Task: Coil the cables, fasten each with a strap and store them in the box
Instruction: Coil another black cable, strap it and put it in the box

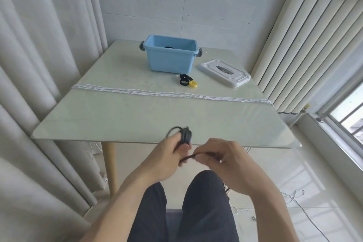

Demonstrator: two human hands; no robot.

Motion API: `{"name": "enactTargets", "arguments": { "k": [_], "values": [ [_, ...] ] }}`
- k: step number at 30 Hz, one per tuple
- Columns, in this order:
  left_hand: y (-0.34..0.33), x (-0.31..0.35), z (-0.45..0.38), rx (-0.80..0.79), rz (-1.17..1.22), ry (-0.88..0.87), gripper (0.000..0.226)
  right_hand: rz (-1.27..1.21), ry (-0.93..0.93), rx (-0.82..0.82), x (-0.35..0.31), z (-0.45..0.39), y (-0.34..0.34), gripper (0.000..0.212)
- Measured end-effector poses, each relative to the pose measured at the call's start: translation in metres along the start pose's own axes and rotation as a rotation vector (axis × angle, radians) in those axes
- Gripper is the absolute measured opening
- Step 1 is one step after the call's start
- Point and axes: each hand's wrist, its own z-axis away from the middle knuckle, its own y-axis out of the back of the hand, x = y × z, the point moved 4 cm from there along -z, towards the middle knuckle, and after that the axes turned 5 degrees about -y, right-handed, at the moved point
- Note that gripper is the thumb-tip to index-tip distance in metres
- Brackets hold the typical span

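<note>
Your left hand [169,155] grips the black cable [185,135] coil at the table's [137,116] near edge; your right hand [222,157] pinches its loose tail. Likely light, limp and springy: hold across all loops. Box [169,61] stands well apart.

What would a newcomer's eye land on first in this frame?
Probably the blue box, open at the table's far side, with its white lid lying to its right. Next, the left hand and right hand at the near edge, gripping a black cable partly coiled.
</note>
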Motion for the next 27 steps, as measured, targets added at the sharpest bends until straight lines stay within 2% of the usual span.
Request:
{"name": "enactTargets", "arguments": {
  "k": [1,3,5,8,10,12,14,17,20,22,24,26,27],
  "values": [
    [-0.009,-0.001,0.002,-0.099,0.044,0.019,0.021,-0.012,0.005,0.03,0.0,-0.001,0.004,0.015],
    [-0.023,0.001,0.005,-0.181,0.113,0.033,0.027,-0.058,-0.006,0.086,0.003,-0.001,0.009,0.014],
    [-0.029,0.004,0.008,-0.153,0.232,0.065,0.031,-0.093,-0.027,0.147,0.006,-0.002,0.012,0.014],
    [-0.03,0.005,0.01,-0.127,0.552,0.167,0.039,-0.177,-0.075,0.238,0.012,-0.003,0.01,0.01],
    [-0.031,0.008,0.012,-0.187,0.696,0.22,0.051,-0.176,-0.088,0.316,0.016,-0.006,0.006,0.011],
    [-0.031,0.008,0.013,-0.258,0.768,0.233,0.066,-0.126,-0.101,0.362,0.022,-0.009,0.003,0.023],
    [-0.028,0.008,0.013,-0.251,0.761,0.212,0.058,-0.063,-0.145,0.308,0.026,-0.011,0.003,0.039],
    [-0.022,0.007,0.014,-0.18,0.692,0.181,0.048,0.016,-0.194,0.109,0.031,-0.013,-0.003,0.051],
    [-0.021,0.007,0.014,-0.138,0.696,0.195,0.053,-0.18,-0.229,-0.039,0.035,-0.014,-0.018,0.061],
    [-0.021,0.008,0.015,-0.103,0.724,0.232,0.053,-0.359,-0.27,-0.087,0.039,-0.015,-0.027,0.062],
    [-0.021,0.002,0.015,0.003,0.805,0.332,0.052,-0.521,-0.283,-0.098,0.041,-0.017,-0.033,0.062],
    [-0.018,-0.006,0.014,0.141,0.931,0.437,0.05,-0.574,-0.264,-0.098,0.043,-0.016,-0.036,0.052],
    [-0.013,-0.009,0.012,0.212,0.985,0.457,0.047,-0.524,-0.244,-0.1,0.043,-0.016,-0.035,0.041]
  ]
}}
